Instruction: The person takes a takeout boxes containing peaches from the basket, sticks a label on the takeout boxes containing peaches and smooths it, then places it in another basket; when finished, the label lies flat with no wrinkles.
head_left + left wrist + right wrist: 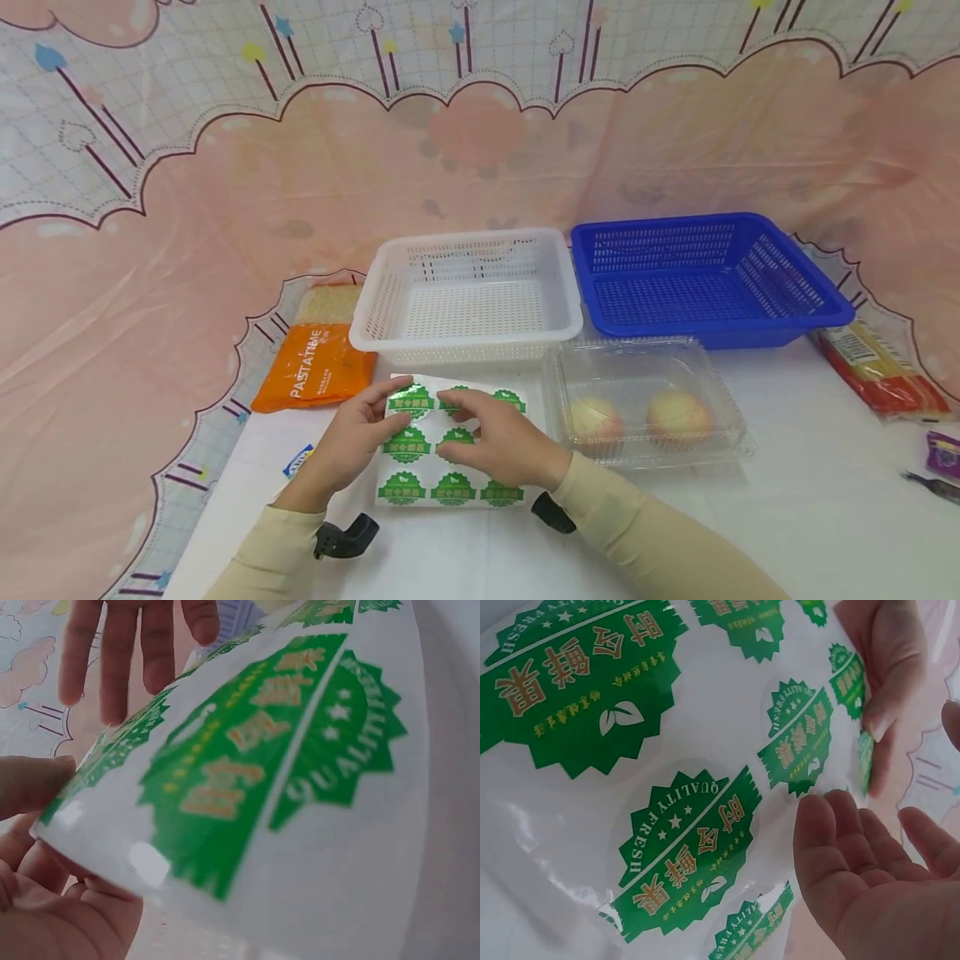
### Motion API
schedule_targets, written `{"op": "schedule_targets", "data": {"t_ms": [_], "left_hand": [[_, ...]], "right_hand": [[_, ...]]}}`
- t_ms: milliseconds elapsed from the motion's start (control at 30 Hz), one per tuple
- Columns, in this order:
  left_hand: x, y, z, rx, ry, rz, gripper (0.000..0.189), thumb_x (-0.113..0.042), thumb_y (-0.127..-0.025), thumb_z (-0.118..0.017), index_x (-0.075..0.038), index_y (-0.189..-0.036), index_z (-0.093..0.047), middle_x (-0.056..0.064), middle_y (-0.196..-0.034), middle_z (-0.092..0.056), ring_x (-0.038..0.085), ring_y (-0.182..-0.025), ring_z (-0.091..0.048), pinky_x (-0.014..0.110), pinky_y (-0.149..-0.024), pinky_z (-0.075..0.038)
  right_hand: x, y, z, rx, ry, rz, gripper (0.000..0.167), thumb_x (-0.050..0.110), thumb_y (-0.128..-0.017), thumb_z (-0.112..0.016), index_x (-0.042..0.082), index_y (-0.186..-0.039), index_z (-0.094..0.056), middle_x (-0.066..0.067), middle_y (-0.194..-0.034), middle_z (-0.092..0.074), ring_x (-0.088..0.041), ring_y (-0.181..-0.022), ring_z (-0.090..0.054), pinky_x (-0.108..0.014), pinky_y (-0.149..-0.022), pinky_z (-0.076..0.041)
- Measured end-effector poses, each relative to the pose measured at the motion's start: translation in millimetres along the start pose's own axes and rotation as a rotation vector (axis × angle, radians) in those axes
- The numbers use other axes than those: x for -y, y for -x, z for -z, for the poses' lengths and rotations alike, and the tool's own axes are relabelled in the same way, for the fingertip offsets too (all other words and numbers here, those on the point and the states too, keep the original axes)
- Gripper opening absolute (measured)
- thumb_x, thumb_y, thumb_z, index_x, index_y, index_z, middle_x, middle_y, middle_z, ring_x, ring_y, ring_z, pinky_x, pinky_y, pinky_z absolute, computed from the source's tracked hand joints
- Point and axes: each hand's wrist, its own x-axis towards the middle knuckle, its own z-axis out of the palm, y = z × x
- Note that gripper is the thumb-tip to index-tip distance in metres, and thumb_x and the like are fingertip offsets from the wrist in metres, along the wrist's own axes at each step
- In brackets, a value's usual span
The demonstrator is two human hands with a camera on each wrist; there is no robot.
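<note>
A white sheet of round green-and-gold fruit stickers [453,489] is held up at a tilt over the table. My left hand [347,442] pinches the sheet's upper left edge, thumb on the printed face and fingers behind, as the left wrist view shows at the thumb [34,787]. Over the sheet's middle, my right hand [506,440] has its fingers spread loosely and grips nothing. In the right wrist view, this right hand [877,877] has its fingertips right by the stickers. The sheet bends slightly near the pinched corner.
Behind the sheet stand a white basket [465,337] and a blue basket [712,325]. A clear lidded box [630,367] with two round peach-like fruits is to the right. An orange pasta bag [315,367] lies left; a red-and-yellow packet [873,367] lies far right.
</note>
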Motion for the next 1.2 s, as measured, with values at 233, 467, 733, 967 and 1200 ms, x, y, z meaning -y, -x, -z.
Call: {"op": "schedule_targets", "data": {"t_ms": [233,467,733,967,1200], "left_hand": [[-4.5,-0.3,-3.1,0.034,-0.009,-0.022,0.053,-0.009,-0.099,-0.063,-0.005,-0.148,-0.045,0.018,-0.124,-0.064,0.027,-0.096,-0.065,0.027,-0.083,-0.057],[-5.8,-2.5,-6.3,0.065,-0.008,-0.035,0.052,-0.007,-0.099,-0.062,-0.004,-0.148,-0.044,0.019,-0.125,-0.062,0.026,-0.096,-0.065,0.028,-0.082,-0.057],[-5.1,-2.5,-7.1,0.077,-0.018,-0.054,0.053,-0.007,-0.099,-0.061,-0.002,-0.148,-0.043,0.019,-0.127,-0.060,0.026,-0.097,-0.064,0.027,-0.083,-0.057],[-3.3,-3.8,-6.1,0.066,-0.005,-0.033,0.055,-0.007,-0.098,-0.062,-0.003,-0.150,-0.042,0.017,-0.119,-0.064,0.026,-0.095,-0.066,0.028,-0.082,-0.057],[-1.7,-2.6,-4.4,0.057,-0.008,-0.036,0.055,-0.008,-0.099,-0.062,-0.003,-0.150,-0.042,0.018,-0.123,-0.063,0.025,-0.097,-0.065,0.026,-0.084,-0.056]], "right_hand": [[-3.7,-4.5,-0.8,0.026,-0.101,-0.027,0.058,0.022,-0.095,-0.069,0.004,-0.146,-0.048,-0.007,-0.142,-0.054,-0.020,-0.119,-0.057,-0.034,-0.096,-0.051],[-6.3,-9.2,-2.8,0.040,-0.147,-0.007,0.056,0.023,-0.096,-0.068,0.000,-0.144,-0.049,-0.010,-0.140,-0.054,-0.022,-0.119,-0.057,-0.042,-0.098,-0.050],[-6.6,-10.4,-2.6,0.041,-0.155,-0.015,0.054,0.023,-0.096,-0.067,0.000,-0.143,-0.051,-0.009,-0.139,-0.056,-0.019,-0.116,-0.059,-0.037,-0.096,-0.051],[-7.3,-11.4,-2.5,0.018,-0.142,-0.030,0.052,0.027,-0.096,-0.068,0.002,-0.140,-0.054,-0.006,-0.134,-0.059,-0.018,-0.114,-0.059,-0.032,-0.095,-0.051],[-6.5,-9.6,-0.5,-0.023,-0.159,-0.041,0.049,0.028,-0.097,-0.067,0.004,-0.138,-0.056,-0.005,-0.135,-0.060,-0.016,-0.115,-0.060,-0.034,-0.098,-0.049]]}}
